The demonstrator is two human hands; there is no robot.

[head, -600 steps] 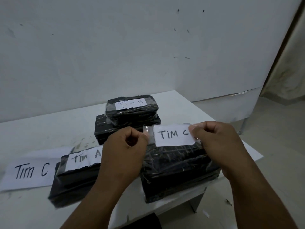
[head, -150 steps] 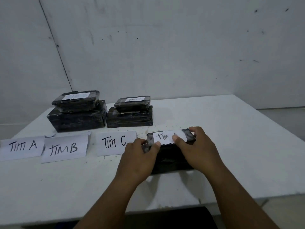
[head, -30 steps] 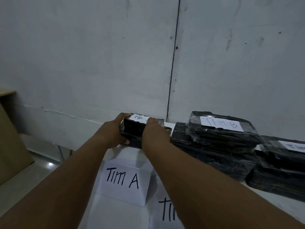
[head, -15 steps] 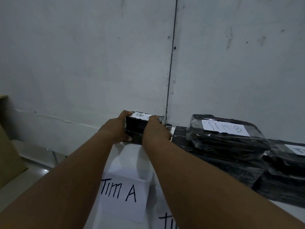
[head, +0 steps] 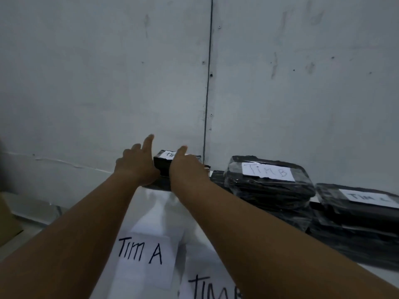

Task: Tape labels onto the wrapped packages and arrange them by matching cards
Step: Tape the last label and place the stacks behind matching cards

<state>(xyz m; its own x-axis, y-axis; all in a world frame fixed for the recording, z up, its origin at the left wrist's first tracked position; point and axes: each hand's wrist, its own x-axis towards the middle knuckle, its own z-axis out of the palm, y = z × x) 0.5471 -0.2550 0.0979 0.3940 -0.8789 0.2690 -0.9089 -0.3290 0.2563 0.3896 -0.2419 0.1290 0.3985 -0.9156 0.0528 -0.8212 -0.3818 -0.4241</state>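
A small black wrapped package [head: 162, 168] with a white label [head: 168, 154] rests at the table's far left end, behind the "TIM A" card [head: 142, 253]. My left hand [head: 136, 165] is at its left side with the fingers lifted and spread. My right hand [head: 186, 169] lies over its right side with the fingers stretched out and hides most of it. To the right, a "TIM B" package [head: 267, 182] tops a black stack. Further right sits another labelled package [head: 356, 203]. A second card [head: 212, 288] is cut off at the bottom edge.
The white table [head: 159, 203] stands against a grey panelled wall [head: 129, 83], close behind the packages. Its left edge drops to the floor, where a brown cardboard piece [head: 6, 221] leans. My forearms cross the cards.
Both hands carried the small package to the far left end behind the "TIM A" card. In the last half second their fingers have opened off it.
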